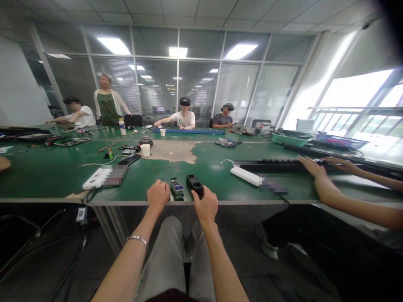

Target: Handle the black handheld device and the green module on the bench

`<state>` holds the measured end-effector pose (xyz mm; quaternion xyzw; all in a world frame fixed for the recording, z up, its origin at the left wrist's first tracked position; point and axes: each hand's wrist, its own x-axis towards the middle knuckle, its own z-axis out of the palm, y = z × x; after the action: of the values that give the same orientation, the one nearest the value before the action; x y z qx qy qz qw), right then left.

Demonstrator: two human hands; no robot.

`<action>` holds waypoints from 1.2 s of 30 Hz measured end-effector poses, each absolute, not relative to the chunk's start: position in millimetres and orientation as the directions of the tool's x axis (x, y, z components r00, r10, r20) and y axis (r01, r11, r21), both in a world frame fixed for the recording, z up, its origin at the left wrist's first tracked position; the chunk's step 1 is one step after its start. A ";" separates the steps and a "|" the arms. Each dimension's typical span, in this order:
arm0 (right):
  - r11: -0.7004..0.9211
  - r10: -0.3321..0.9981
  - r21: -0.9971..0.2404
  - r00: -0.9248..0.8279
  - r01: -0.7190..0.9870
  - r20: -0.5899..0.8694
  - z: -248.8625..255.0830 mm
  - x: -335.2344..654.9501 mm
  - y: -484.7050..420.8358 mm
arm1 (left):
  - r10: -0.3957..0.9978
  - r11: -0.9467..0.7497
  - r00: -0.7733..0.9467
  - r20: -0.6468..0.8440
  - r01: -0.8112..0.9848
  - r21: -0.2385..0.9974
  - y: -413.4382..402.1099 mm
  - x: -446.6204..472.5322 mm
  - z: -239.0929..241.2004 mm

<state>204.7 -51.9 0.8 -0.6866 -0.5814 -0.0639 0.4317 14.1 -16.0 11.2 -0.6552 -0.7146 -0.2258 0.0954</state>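
Note:
My left hand [158, 194] rests at the near edge of the green table [56, 172], fingers curled into a fist beside a small green circuit module with a blue display [176, 188]. What it holds, if anything, is hidden. My right hand [206, 205] is closed around the near end of a small black box-shaped device [194, 184] lying on the table edge. The two small items sit side by side between my hands. A silver bracelet [137, 239] is on my left wrist.
A white power strip [244, 175] and a long black keyboard-like bar [270, 164] lie to the right, where a neighbour's hands [311, 166] rest. A white power bank [94, 179], paper cups [145, 149], a bottle [121, 126] and tools are scattered farther off. Several people sit at the far side.

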 end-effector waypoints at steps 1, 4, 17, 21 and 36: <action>0.043 0.745 -0.516 0.317 0.856 0.587 1.1 204.4 -52.1 | 0.895 0.042 -0.125 0.428 0.979 0.199 -16.1 14.2 11.7; 0.033 0.753 -0.510 0.314 0.859 0.579 2.1 203.9 -52.5 | 0.903 0.048 -0.131 0.409 0.977 0.206 -16.6 14.5 13.2; 0.060 0.704 -0.478 0.302 0.877 0.642 -6.1 205.9 -51.7 | 0.908 0.065 -0.144 0.392 0.976 0.209 -19.6 16.7 18.9; 0.013 0.722 -0.484 0.326 0.875 0.610 -3.7 202.6 -50.6 | 0.907 0.070 -0.146 0.395 0.977 0.201 -19.3 16.8 18.3; 0.035 0.717 -0.537 0.353 0.843 0.601 7.4 197.7 -51.2 | 0.906 0.059 -0.138 0.400 0.977 0.203 -19.4 15.0 16.4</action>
<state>197.7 -51.2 7.4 -0.6910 -0.5643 -0.0701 0.4462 15.0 -19.4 16.4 -0.6512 -0.7231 -0.2150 0.0828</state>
